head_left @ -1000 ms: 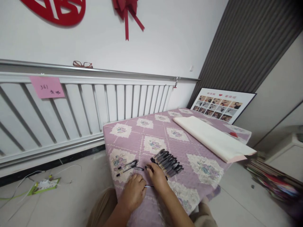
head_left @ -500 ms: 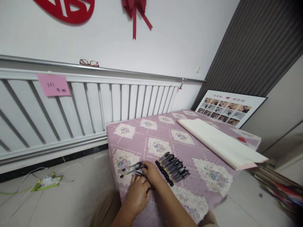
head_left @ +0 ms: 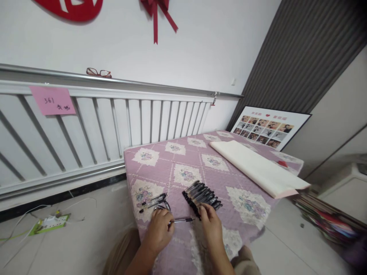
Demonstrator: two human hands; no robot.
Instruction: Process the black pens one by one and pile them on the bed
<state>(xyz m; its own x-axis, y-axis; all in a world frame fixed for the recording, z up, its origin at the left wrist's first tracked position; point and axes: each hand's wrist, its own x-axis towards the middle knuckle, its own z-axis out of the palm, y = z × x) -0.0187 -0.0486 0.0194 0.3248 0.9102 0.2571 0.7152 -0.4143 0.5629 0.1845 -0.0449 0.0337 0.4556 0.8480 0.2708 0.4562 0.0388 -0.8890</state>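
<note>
My left hand [head_left: 161, 228] is closed around a black pen [head_left: 182, 220], which points right across the cloth. Just beyond its knuckles lies a round, shiny black-and-silver thing [head_left: 163, 206], partly covered by the hand. Two clear-barrelled black pens [head_left: 154, 201] rest at the left by it. My right hand [head_left: 211, 225] is at the near end of a row of several black pens [head_left: 202, 194], its thumb and fingers pinched together. What those fingertips hold, if anything, is hidden.
A purple flowered cloth [head_left: 160, 164] covers the table. At the back right lies a large cream sheet [head_left: 252, 164], near a photo board [head_left: 266, 128]. A white radiator [head_left: 114, 118] runs behind. On the floor are a power strip [head_left: 49, 224] and stacked cardboard [head_left: 329, 219].
My right hand has moved right, from beside the left-hand pens to the row's near end. The pen in my left hand now shows sticking out to the right. The view has shifted slightly.
</note>
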